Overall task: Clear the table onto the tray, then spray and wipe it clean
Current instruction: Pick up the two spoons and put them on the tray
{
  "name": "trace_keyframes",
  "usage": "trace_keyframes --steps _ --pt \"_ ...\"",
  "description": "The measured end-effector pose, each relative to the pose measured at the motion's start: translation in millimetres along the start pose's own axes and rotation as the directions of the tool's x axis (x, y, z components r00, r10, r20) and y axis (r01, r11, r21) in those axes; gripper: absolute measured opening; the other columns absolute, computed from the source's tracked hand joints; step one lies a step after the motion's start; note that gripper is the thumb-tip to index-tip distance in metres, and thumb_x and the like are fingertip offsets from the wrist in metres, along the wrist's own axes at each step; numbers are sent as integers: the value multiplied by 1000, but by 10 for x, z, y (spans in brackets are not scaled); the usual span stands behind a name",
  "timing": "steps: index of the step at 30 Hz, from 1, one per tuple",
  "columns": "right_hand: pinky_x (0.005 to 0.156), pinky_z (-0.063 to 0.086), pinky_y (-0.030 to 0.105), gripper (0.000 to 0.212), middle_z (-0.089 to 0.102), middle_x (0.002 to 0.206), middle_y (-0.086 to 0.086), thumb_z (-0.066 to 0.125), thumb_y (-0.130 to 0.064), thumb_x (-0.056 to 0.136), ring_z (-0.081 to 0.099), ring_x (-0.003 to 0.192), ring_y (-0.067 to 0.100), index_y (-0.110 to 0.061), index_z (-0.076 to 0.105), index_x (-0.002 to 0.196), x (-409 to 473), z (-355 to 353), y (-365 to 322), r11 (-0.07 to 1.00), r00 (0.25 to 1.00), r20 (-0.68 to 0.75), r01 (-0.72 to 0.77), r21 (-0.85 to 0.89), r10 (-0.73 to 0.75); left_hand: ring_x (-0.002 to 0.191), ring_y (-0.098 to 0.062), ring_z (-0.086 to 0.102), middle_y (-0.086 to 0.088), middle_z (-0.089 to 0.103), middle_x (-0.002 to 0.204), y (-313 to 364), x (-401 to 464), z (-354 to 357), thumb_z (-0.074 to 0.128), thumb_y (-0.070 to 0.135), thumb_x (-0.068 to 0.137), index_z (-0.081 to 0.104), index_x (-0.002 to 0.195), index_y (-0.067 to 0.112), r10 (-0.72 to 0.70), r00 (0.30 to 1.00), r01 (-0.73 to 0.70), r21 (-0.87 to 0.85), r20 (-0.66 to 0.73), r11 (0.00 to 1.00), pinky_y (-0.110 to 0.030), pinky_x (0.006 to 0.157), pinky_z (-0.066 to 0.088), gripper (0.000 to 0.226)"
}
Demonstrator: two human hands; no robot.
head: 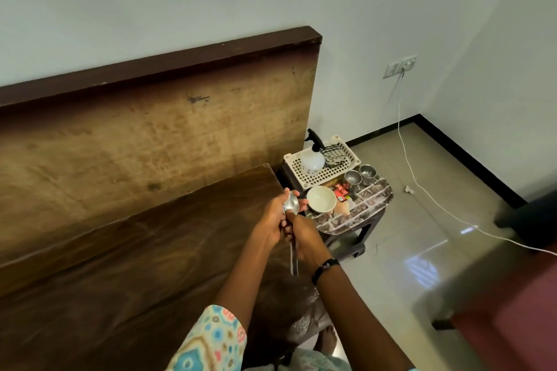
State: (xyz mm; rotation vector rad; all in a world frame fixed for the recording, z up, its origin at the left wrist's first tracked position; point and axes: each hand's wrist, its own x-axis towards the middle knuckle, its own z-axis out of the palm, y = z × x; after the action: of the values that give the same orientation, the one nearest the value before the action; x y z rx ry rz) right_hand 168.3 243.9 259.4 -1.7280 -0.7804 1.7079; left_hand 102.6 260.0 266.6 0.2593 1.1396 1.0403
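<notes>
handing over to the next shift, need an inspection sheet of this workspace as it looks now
surface: dark wooden table, bare where visible.
job's things: patterned tray on a stool holds a white bowl, two steel cups and small packets; spray bottle and a striped cloth lie in a white basket at the tray's far end; spoons are in hand.
clutter: nothing seen.
grippers: left hand and right hand both hold the spoons, just short of the tray.
cables: white cable runs from a wall socket across the floor.
surroundings: wooden board against a pale wall, glossy tiled floor.
</notes>
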Motion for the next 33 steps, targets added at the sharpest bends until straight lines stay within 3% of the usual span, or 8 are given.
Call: trace_keyframes --steps 3,5,10,14,17,21,24,33 --pt "41 34 6 19 45 65 -15 38 -28 100 39 55 0 -25 49 85 182 -347 -15 988 997 73 -36 153 25 58 -12 65 -3 73 60 -136 131 369 33 29 101 57 81 11 -52 999 52 77 -6 996 -14 37 44 36" --pt "50 40 14 19 48 69 -5 40 -20 100 43 60 4 -13 56 94 251 -563 -15 985 1000 6 -23 171 22 41 -7 53 1 73 62 -245 169 564 34 32 99 59 80 14 -79 996 86 186 -45 979 -13 28 29 37" --pt "63 39 23 39 48 80 -4 43 -15 99 46 68 9 4 39 134 371 -978 13 982 994 105 -48 185 29 26 -1 32 13 67 53 -456 183 883 32 33 100 62 77 20 -12 994 46 318 -108 947 -13 33 18 40" --pt "79 51 37 24 65 100 26 46 -17 99 64 97 35 -3 58 114 412 -1130 -43 943 998 42 -52 329 41 49 -5 38 6 46 52 -632 163 943 37 40 98 54 71 19 -28 986 72 274 -164 959 -17 48 33 38" --pt "61 52 24 17 60 75 6 47 -13 98 58 67 13 -10 63 91 532 -1206 -119 865 998 -38 -17 501 41 58 -6 58 3 56 72 -779 96 904 40 35 99 55 83 22 -87 991 117 357 -100 927 -19 52 47 26" --pt "67 58 34 20 63 84 14 45 -14 99 56 69 20 -4 61 102 683 -1384 -162 852 988 -137 10 523 72 46 -1 57 8 66 59 -877 107 854 46 25 98 60 96 14 -85 996 92 472 -36 877 -13 47 48 19" --pt "44 49 20 17 60 82 7 45 -14 99 55 66 13 -11 57 87 714 -1544 -139 850 983 -170 28 527 72 41 2 45 5 62 62 -857 210 835 50 13 96 63 106 7 8 1000 -19 568 21 823 -9 45 38 18" --pt "48 48 9 5 59 79 4 58 -8 92 53 63 8 -7 60 88 939 -1973 240 914 980 -194 40 404 43 42 4 59 -7 60 70 -1082 620 611 53 -6 89 59 112 -14 80 995 -30 562 -65 826 -7 50 49 25"
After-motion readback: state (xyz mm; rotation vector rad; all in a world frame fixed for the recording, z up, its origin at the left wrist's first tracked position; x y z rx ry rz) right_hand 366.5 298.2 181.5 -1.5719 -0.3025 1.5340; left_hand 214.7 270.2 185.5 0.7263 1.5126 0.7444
